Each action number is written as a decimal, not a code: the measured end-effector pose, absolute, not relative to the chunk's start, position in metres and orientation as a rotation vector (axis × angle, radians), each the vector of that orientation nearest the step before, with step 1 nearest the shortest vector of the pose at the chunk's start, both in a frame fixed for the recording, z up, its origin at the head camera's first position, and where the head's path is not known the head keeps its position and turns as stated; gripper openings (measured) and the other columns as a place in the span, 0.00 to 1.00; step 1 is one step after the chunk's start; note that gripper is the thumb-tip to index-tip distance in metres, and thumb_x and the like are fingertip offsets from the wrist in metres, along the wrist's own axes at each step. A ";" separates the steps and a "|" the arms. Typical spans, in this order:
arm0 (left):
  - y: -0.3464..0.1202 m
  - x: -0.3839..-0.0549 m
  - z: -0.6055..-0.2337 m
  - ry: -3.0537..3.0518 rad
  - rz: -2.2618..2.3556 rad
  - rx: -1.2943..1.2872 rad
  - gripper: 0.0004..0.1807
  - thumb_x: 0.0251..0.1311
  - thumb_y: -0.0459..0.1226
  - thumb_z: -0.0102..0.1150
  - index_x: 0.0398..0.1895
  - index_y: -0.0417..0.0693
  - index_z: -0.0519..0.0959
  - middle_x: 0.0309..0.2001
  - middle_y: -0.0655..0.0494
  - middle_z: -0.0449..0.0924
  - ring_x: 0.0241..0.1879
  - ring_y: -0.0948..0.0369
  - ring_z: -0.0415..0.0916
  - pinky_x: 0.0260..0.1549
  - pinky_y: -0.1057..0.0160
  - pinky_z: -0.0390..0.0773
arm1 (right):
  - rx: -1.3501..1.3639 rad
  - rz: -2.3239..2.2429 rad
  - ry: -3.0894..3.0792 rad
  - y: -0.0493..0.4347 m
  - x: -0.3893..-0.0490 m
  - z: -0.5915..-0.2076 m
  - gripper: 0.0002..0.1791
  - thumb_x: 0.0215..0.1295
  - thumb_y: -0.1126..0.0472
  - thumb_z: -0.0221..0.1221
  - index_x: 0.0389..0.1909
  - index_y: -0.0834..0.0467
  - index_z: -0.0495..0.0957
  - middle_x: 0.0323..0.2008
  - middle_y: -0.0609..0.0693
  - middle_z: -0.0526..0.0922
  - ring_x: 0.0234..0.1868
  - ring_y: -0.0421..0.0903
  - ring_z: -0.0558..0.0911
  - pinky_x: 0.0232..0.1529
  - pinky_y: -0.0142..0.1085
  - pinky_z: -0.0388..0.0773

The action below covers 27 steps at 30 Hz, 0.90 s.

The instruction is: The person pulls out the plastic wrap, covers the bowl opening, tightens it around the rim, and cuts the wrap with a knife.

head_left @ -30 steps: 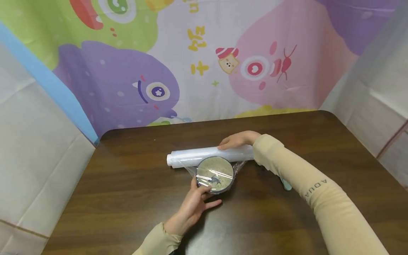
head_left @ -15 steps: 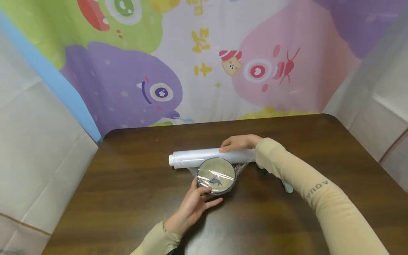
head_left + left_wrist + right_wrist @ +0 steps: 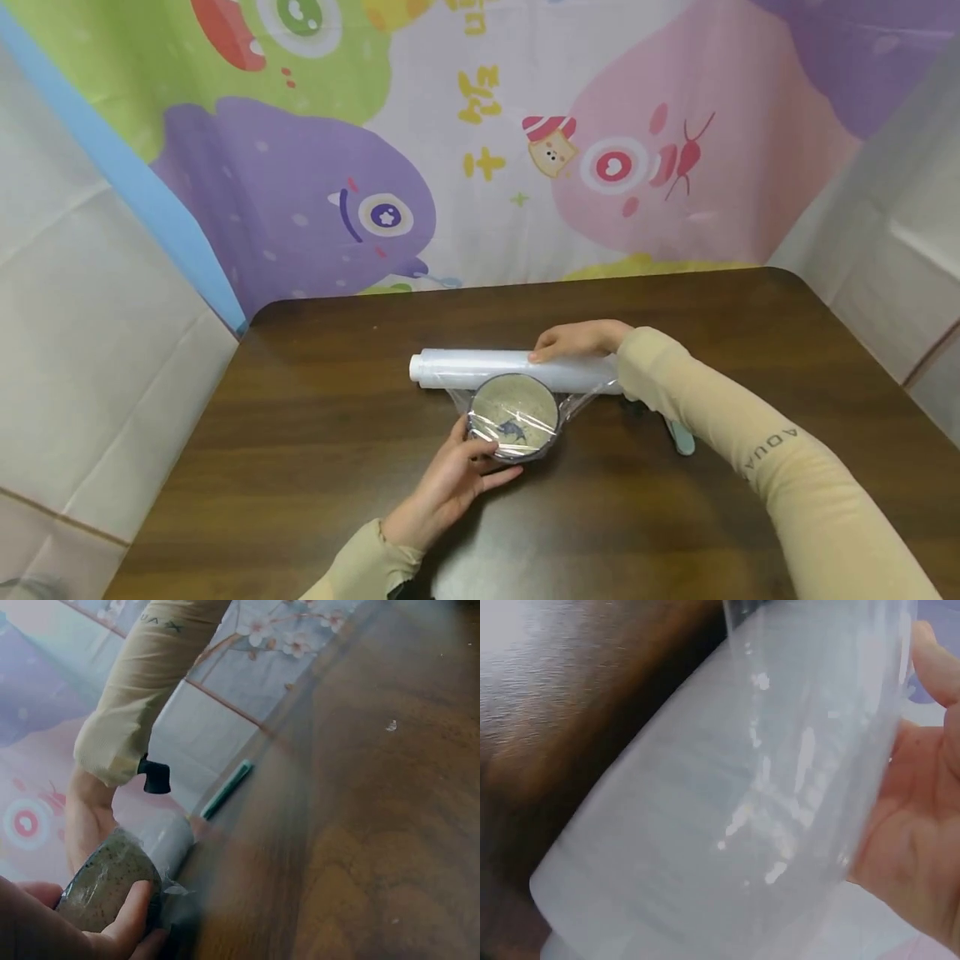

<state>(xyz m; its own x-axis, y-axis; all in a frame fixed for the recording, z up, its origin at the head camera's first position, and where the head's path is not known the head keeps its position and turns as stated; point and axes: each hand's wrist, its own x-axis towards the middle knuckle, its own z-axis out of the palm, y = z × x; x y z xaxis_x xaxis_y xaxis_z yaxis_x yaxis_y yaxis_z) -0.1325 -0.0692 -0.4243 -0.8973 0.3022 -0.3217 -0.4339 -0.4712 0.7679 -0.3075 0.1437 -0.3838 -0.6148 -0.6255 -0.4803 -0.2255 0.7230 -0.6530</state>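
A round bowl point(image 3: 517, 404) with a speckled grey-green inside and a dark blue fish pattern has clear cling film stretched over its top. My left hand point(image 3: 448, 479) grips its near left side, thumb over the rim and fingers below. Behind the bowl lies a white roll of cling film point(image 3: 476, 369); film point(image 3: 588, 398) runs from it to the bowl. My right hand point(image 3: 576, 338) holds the roll from above, toward its right end. In the right wrist view, the roll point(image 3: 705, 802) fills the middle, with the palm along its side.
A pale green handle-like piece point(image 3: 681, 437) lies on the brown wooden table point(image 3: 315, 467), right of the bowl and partly behind the right sleeve. A cartoon-printed cloth point(image 3: 480, 225) hangs behind the table's far edge.
The roll has turned slightly, its left end swinging away from me. Both hands keep their hold, and the whole view has shifted a little.
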 end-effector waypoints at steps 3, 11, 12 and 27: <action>-0.069 -0.131 -0.424 1.313 2.394 -0.221 0.40 0.55 0.24 0.40 0.67 0.48 0.34 0.61 0.38 0.46 0.45 0.50 0.71 0.49 0.44 0.71 | -0.594 -0.714 2.189 0.147 -0.302 -0.382 0.31 0.66 0.44 0.47 0.61 0.62 0.64 0.61 0.59 0.66 0.63 0.55 0.62 0.64 0.49 0.56; -0.074 -0.129 -0.427 1.369 2.379 -0.215 0.33 0.59 0.27 0.41 0.65 0.44 0.40 0.58 0.40 0.50 0.45 0.48 0.72 0.49 0.44 0.71 | -0.468 -0.782 2.229 0.159 -0.277 -0.382 0.33 0.67 0.44 0.45 0.62 0.65 0.61 0.63 0.63 0.62 0.63 0.58 0.61 0.62 0.50 0.58; -0.075 -0.129 -0.427 1.379 2.369 -0.215 0.32 0.59 0.28 0.41 0.65 0.44 0.41 0.58 0.40 0.52 0.45 0.48 0.72 0.49 0.45 0.71 | -0.450 -0.802 2.235 0.160 -0.273 -0.383 0.33 0.67 0.44 0.45 0.62 0.66 0.61 0.63 0.63 0.62 0.62 0.58 0.63 0.61 0.50 0.59; -0.086 -0.131 -0.423 1.570 2.230 -0.255 0.28 0.67 0.39 0.41 0.67 0.43 0.48 0.58 0.40 0.56 0.48 0.49 0.70 0.49 0.49 0.71 | -0.138 -1.079 2.098 0.180 -0.219 -0.388 0.27 0.65 0.46 0.49 0.50 0.67 0.66 0.40 0.57 0.75 0.39 0.48 0.76 0.36 0.40 0.75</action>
